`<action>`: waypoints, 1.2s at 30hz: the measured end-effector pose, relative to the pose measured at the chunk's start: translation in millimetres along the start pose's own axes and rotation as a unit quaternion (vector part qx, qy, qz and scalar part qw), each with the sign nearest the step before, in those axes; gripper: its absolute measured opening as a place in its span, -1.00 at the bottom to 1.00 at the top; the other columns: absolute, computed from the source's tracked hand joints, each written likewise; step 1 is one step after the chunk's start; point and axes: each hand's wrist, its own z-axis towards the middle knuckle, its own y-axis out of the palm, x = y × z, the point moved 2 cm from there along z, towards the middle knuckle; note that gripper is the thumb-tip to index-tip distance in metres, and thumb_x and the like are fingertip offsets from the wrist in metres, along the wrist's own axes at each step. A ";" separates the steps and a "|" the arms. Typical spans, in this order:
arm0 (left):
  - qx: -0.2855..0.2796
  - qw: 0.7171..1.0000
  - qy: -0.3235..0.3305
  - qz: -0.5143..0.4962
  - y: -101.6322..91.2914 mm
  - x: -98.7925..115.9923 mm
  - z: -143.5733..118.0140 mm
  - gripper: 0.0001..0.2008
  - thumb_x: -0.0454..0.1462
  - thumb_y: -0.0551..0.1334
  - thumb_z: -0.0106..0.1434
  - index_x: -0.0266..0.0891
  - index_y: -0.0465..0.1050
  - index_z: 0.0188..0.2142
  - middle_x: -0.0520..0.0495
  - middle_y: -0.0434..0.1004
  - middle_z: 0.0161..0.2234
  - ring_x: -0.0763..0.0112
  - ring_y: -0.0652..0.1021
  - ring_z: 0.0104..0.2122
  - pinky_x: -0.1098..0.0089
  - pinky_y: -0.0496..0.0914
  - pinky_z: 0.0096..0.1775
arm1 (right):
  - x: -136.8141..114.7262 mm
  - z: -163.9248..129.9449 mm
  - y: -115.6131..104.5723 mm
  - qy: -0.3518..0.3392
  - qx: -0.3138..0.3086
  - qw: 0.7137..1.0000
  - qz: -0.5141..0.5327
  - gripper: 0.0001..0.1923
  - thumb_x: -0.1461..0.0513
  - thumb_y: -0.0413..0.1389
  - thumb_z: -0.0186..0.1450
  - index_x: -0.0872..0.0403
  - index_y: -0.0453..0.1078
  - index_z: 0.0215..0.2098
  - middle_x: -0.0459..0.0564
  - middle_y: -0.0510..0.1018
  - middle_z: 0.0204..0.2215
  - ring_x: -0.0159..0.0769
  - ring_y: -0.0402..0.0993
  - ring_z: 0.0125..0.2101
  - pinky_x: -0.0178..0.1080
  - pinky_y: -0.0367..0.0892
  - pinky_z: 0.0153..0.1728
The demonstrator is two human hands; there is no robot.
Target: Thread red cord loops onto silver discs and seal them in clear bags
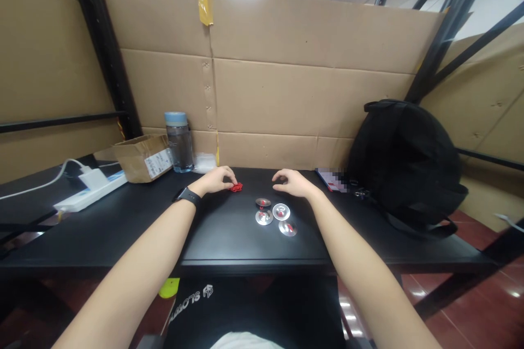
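Observation:
My left hand (218, 180), with a black watch on its wrist, is at a small tangled heap of red cord-like pieces (236, 187). Its thumb and fingertips pinch at the heap's edge. My right hand (293, 183) hovers low over the table to the right, fingers curved and apart from the thumb, with nothing visible between them. Several round, shiny silver discs lie between and in front of my hands: a tilted one (263, 202), one (264, 217) just below it, one (281, 211) to the right and one (287, 228) nearest me. Red spots show near their centres.
On the black table (229, 240), a cardboard box (143, 158), a water bottle (179, 144) and a white power strip (90, 192) stand left. A black backpack (405, 163) sits right, beside a flat packet (331, 180). Cardboard panels (278, 92) wall the back.

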 end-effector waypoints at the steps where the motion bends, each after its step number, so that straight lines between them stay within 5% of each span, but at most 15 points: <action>1: -0.002 1.000 0.001 0.000 0.0 0.1 0.0 -0.77 -0.11 0.31 0.20 -0.16 0.68 -0.26 -0.16 0.57 -0.12 0.23 0.58 -0.14 0.25 0.43 0.03 | -9.8 -0.6 3.0 -0.022 -0.026 0.999 0.018 -0.75 0.13 0.32 0.18 -0.06 0.58 -0.16 -0.04 0.65 -0.13 -0.18 0.54 -0.10 -0.22 0.38 -0.11; 6: 0.001 1.000 0.004 0.000 -0.5 2.5 -0.6 -0.76 -0.11 0.30 0.21 -0.18 0.67 -0.25 -0.16 0.57 -0.12 0.22 0.58 -0.13 0.23 0.42 0.05 | -42.2 -4.5 16.8 -0.047 -0.159 0.986 0.019 -0.57 0.04 0.39 0.08 -0.08 0.60 -0.08 -0.06 0.66 -0.14 -0.15 0.55 -0.12 -0.24 0.37 -0.15; 11: 0.011 1.000 -0.006 0.005 -0.9 7.6 -0.6 -0.74 -0.22 0.23 0.22 -0.18 0.66 -0.17 -0.15 0.59 -0.10 0.20 0.58 -0.09 0.22 0.42 0.08 | -49.8 -6.4 19.7 -0.046 -0.203 0.978 0.010 -0.58 0.13 0.40 0.04 -0.05 0.61 -0.11 -0.08 0.68 -0.22 -0.21 0.57 -0.19 -0.32 0.36 -0.24; 19: 0.009 1.000 -0.008 0.000 0.3 10.0 2.4 -0.73 -0.31 0.18 0.22 -0.17 0.68 -0.24 -0.13 0.58 -0.10 0.26 0.59 -0.12 0.24 0.43 0.08 | -38.5 -1.9 24.4 -0.078 -0.113 0.989 0.046 -0.87 0.21 0.22 0.26 0.03 0.60 -0.24 -0.07 0.67 -0.36 -0.28 0.58 -0.35 -0.28 0.38 -0.28; 24: 0.052 0.996 0.051 -0.057 4.3 48.0 7.4 -0.76 -0.16 0.22 0.33 -0.13 0.66 -0.18 -0.11 0.56 -0.09 0.28 0.57 -0.08 0.27 0.42 0.07 | -37.9 2.9 24.9 -0.145 -0.009 0.980 0.133 -0.87 0.19 0.25 0.28 0.04 0.62 -0.24 0.01 0.63 -0.16 -0.27 0.56 -0.23 -0.27 0.39 -0.22; 29: 0.004 0.988 0.099 -0.115 15.2 78.1 11.1 -0.76 -0.10 0.30 0.30 -0.15 0.66 -0.17 -0.13 0.55 -0.05 0.28 0.58 -0.11 0.30 0.43 0.01 | -35.1 5.6 26.0 -0.167 0.011 0.968 0.185 -0.84 0.13 0.31 0.25 -0.02 0.66 -0.23 0.00 0.56 -0.12 -0.30 0.51 -0.26 -0.27 0.39 -0.26; 36: -0.008 0.989 0.111 -0.100 18.5 74.4 12.0 -0.81 -0.14 0.28 0.33 -0.18 0.60 -0.19 -0.13 0.51 -0.02 0.29 0.56 -0.08 0.28 0.42 0.02 | -36.9 5.9 28.3 -0.151 0.012 0.972 0.178 -0.84 0.12 0.30 0.26 -0.02 0.65 -0.22 -0.02 0.54 -0.17 -0.32 0.48 -0.29 -0.28 0.36 -0.28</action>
